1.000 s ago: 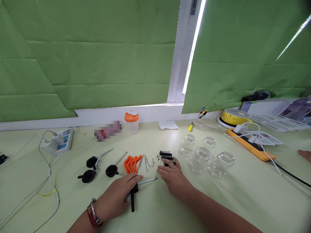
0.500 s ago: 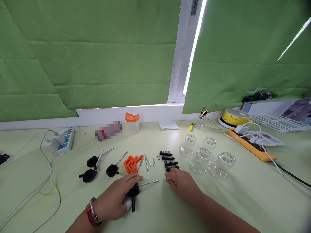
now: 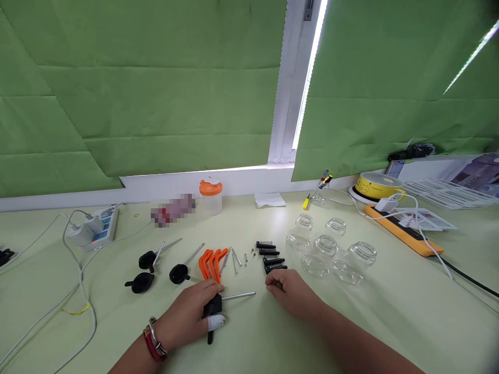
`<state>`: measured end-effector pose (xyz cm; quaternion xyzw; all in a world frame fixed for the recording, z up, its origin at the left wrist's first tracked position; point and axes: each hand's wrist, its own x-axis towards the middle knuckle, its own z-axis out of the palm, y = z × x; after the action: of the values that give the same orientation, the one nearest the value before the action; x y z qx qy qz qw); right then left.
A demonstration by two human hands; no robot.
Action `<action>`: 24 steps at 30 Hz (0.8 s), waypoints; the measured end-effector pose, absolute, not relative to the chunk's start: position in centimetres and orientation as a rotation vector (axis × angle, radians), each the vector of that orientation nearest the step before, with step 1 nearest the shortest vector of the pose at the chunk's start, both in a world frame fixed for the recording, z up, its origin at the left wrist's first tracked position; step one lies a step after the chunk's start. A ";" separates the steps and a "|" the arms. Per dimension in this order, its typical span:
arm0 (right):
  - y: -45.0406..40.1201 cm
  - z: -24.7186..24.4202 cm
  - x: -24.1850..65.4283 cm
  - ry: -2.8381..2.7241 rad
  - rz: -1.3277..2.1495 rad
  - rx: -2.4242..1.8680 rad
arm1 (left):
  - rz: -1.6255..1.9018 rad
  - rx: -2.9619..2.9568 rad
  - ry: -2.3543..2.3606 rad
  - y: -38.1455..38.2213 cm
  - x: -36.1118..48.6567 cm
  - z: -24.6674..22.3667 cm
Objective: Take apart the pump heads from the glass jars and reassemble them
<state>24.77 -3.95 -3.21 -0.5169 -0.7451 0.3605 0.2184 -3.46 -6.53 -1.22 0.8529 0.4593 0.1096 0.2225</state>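
Black lid with a metal rod, grasped by the left hand low over the table
Work looks partway: rod fitted, other parts separate. Four lids counting this, four jars, apparently four orange handles, four spring pieces; right hand pinched, contents unclear.

Inside of the right hand hidden, pinkish object blurred

green sheets hanging | white window frame, bright strip | pale table
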 end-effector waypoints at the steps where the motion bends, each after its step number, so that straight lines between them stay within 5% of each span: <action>1: -3.8 -3.4 24.8 -1.994 1.081 -1.430 | 0.293 2.363 1.271 -6.5 -3.4 -1.4; 24: -3.3 -4.0 24.9 -1.548 1.506 -1.353 | 0.412 2.325 1.236 -6.4 -1.2 -1.7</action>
<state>24.90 -3.32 -3.98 -0.5078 -0.5809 0.5651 0.2921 -1.16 -6.43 -1.70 0.8477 0.4508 0.1504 0.2358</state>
